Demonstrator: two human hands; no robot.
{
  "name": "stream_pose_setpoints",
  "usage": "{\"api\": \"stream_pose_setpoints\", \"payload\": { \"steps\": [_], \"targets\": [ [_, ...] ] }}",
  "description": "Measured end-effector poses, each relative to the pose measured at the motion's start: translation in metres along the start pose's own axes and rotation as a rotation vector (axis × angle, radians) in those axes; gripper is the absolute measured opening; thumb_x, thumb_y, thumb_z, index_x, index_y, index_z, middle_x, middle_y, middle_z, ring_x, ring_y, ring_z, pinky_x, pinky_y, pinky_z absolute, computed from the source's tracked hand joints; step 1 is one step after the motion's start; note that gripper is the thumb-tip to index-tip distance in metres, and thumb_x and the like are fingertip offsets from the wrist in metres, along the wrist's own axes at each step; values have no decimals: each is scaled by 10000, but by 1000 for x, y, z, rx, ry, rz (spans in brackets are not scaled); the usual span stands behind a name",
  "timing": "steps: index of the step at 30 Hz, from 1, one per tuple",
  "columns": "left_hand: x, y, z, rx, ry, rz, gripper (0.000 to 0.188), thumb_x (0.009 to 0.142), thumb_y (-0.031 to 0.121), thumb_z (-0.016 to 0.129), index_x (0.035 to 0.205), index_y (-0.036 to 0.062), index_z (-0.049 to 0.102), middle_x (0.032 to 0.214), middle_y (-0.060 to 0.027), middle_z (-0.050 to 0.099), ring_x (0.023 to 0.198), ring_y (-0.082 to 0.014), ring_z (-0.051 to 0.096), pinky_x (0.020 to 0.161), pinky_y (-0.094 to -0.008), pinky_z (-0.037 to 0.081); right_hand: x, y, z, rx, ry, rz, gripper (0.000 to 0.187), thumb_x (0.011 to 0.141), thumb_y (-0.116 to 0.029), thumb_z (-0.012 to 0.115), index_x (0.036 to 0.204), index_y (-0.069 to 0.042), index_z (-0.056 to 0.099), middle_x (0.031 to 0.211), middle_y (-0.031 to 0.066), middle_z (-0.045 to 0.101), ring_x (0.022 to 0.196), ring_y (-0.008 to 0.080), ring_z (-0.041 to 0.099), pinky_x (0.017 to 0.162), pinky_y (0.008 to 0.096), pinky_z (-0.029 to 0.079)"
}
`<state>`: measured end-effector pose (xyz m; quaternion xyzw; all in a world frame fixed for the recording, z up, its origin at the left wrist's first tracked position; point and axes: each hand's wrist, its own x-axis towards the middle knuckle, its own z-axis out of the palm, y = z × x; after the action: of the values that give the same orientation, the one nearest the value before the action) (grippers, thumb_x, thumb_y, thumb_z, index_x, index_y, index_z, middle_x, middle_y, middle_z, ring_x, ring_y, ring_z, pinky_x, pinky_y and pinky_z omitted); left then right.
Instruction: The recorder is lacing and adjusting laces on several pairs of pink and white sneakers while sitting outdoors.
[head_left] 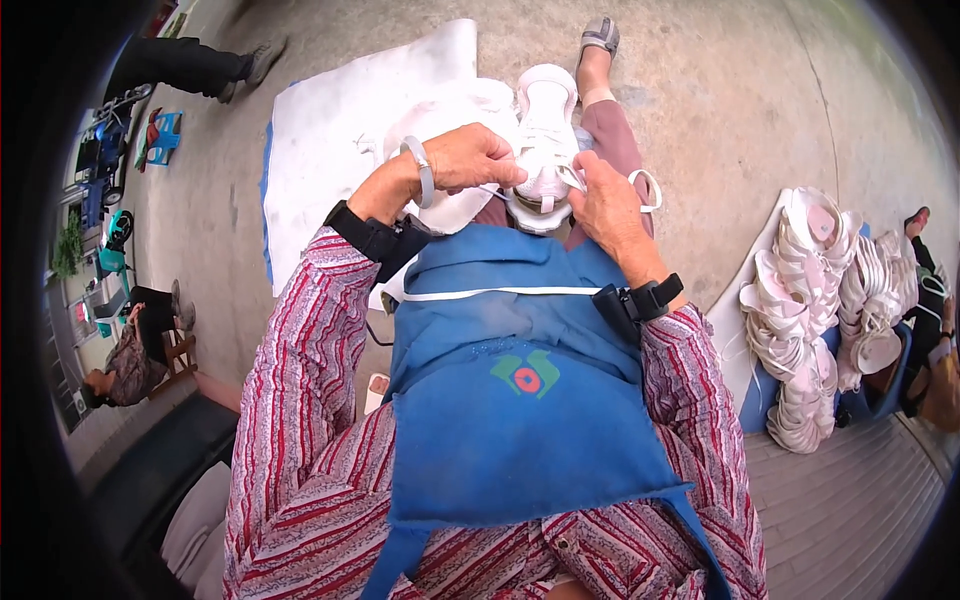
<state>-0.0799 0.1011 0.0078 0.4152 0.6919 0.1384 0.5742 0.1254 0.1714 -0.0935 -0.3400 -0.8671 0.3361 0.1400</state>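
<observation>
A white sneaker (546, 120) rests in front of my lap, between my two hands. My left hand (474, 160) is at its left side, thumb and fingertips pinched together beside the opening; a thin strand shows just under them, and what they hold is too small to make out. On the other side, my right hand (610, 205) pinches a flat white shoelace (572, 179). A loop of white lace sticks out past that hand's outer edge. Next to the sneaker and partly behind my left hand lies another pale, rounded piece (470, 105); its kind is unclear.
A white sheet (370, 110) covers the floor ahead and left. Stacked white shoe parts (800, 310) stand at the right. My blue apron (520, 420) covers my lap. A seated person (140, 345) is at the left, and another's dark-trousered leg (190, 65) is farther off.
</observation>
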Motion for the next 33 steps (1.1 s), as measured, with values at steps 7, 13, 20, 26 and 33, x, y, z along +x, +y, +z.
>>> {"api": "stream_pose_setpoints", "payload": {
  "steps": [7,13,20,26,33],
  "targets": [
    [1,-17,-14,-521,-26,120,217,873,232,609,855,20,653,609,32,525,449,-16,368,362,-173,283,4,-2,-1,13,-17,32,281,729,-73,597,983,-55,479,858,197,593,817,408,589,694,493,465],
    [-19,-34,-29,-647,-61,23,217,900,207,573,870,2,637,563,30,486,405,-16,316,329,-171,261,5,3,1,8,-32,59,280,718,-64,590,975,-40,478,836,216,600,815,414,590,694,497,465],
    [-24,-11,-37,-651,27,158,248,919,235,547,899,-1,621,520,48,386,390,-20,304,339,-171,313,8,2,1,17,-8,31,282,713,-64,595,967,-35,475,822,219,599,804,417,591,691,502,464],
    [-53,-21,-67,-672,53,295,221,940,213,486,939,2,550,597,23,437,374,-28,256,323,-173,308,13,5,4,26,-34,44,296,707,-60,602,970,-31,467,829,222,598,808,419,590,693,502,464],
    [-110,-18,-114,-1313,95,949,276,981,115,381,1141,-83,488,534,37,360,406,-56,328,377,-199,352,10,-1,7,42,-54,61,308,703,-58,606,967,-22,451,852,224,596,818,421,589,688,509,468]
  ]
}}
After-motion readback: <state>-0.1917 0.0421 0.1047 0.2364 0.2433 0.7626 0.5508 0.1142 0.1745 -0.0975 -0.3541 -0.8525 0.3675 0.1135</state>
